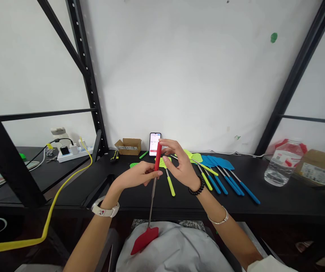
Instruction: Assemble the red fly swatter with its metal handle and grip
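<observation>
A red fly swatter (158,155) with a thin metal shaft stands nearly upright in front of me, handle end up. Its red flap hangs down over my lap. My left hand (139,174) is closed around the lower end of the red handle, thumb across the front. Close beside the handle's top is my right hand (180,162), fingers curved and thumb apart. Its index fingertip is at the handle's end; whether it presses there I cannot tell. Behind it, yellow-green swatters (170,183) and blue swatters (245,188) lie on the black table (196,204).
A phone (151,152) leans upright by the wall, near a small open cardboard box (131,146) and a black-yellow cutter (114,156). A large water bottle (282,166) and a carton (321,166) stand right. A yellow cable (50,207) and power strip (74,154) are left.
</observation>
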The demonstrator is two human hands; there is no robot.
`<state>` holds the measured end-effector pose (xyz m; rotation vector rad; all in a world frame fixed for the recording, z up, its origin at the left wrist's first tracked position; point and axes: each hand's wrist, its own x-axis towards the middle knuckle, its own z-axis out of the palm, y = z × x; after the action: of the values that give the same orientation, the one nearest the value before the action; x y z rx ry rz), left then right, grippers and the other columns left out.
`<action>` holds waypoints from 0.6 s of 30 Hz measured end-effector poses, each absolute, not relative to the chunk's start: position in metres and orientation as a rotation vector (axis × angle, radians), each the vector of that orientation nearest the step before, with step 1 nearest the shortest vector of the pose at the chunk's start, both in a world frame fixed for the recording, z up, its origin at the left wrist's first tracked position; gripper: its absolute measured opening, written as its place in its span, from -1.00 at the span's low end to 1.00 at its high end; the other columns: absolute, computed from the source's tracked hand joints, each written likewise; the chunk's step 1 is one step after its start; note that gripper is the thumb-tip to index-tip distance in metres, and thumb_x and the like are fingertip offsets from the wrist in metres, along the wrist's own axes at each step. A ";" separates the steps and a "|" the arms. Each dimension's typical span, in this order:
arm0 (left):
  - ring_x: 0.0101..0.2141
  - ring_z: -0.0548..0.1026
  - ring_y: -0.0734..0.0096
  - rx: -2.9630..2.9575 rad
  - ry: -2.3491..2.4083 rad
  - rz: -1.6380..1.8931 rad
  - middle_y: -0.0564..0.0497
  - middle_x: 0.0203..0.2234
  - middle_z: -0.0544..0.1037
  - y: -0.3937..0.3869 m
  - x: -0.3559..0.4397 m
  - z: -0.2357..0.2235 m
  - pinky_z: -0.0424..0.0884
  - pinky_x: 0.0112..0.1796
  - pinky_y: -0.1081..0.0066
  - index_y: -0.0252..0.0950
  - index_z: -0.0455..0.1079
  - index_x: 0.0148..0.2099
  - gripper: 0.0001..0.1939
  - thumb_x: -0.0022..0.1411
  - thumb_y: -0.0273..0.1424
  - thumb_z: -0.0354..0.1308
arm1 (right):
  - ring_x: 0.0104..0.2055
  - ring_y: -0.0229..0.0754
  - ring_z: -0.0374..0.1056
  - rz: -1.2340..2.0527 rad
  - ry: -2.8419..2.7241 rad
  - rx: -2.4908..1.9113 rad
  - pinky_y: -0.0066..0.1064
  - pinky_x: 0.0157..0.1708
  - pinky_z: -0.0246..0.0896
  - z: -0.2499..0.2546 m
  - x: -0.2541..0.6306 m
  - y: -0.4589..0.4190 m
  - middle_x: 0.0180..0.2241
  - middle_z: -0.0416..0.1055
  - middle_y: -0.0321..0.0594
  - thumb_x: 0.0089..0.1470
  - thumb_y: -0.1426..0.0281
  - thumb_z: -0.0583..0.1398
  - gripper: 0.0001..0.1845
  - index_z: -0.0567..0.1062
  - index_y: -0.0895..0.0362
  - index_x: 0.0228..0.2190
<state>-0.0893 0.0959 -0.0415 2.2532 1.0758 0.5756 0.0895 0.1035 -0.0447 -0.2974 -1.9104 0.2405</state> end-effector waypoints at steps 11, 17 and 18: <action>-0.68 0.22 0.64 2.076 0.931 1.126 0.15 -0.73 0.23 0.072 -0.083 -0.035 0.17 -0.60 0.59 -0.36 0.29 -0.43 -0.62 0.20 -0.12 -0.02 | -0.21 -0.22 0.32 0.283 -1.909 -0.242 -0.28 -0.16 0.36 0.005 0.075 0.090 0.09 0.10 -0.14 0.18 0.36 0.04 -0.52 0.06 -0.04 0.11; -0.72 0.16 0.66 1.974 0.809 1.289 0.18 -0.78 0.16 0.067 -0.085 -0.036 0.15 -0.63 0.60 -0.35 0.28 -0.43 -0.61 0.21 -0.11 -0.03 | -0.34 -0.26 0.36 0.432 -2.092 -0.162 -0.33 -0.24 0.37 0.019 0.064 0.082 -0.26 0.39 -0.24 0.22 0.38 -0.01 -0.46 -0.07 -0.03 0.17; -0.72 0.15 0.67 1.949 0.781 1.310 0.19 -0.77 0.16 0.066 -0.084 -0.036 0.16 -0.64 0.60 -0.35 0.27 -0.43 -0.61 0.20 -0.10 -0.03 | -0.36 -0.26 0.36 0.428 -2.087 -0.156 -0.33 -0.25 0.37 0.020 0.063 0.081 -0.31 0.39 -0.26 0.22 0.38 -0.02 -0.46 -0.08 -0.02 0.18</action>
<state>-0.0843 0.0655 -0.0360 1.9488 0.7811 1.3102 0.0626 0.0805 0.0196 -0.1559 -2.0867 0.4277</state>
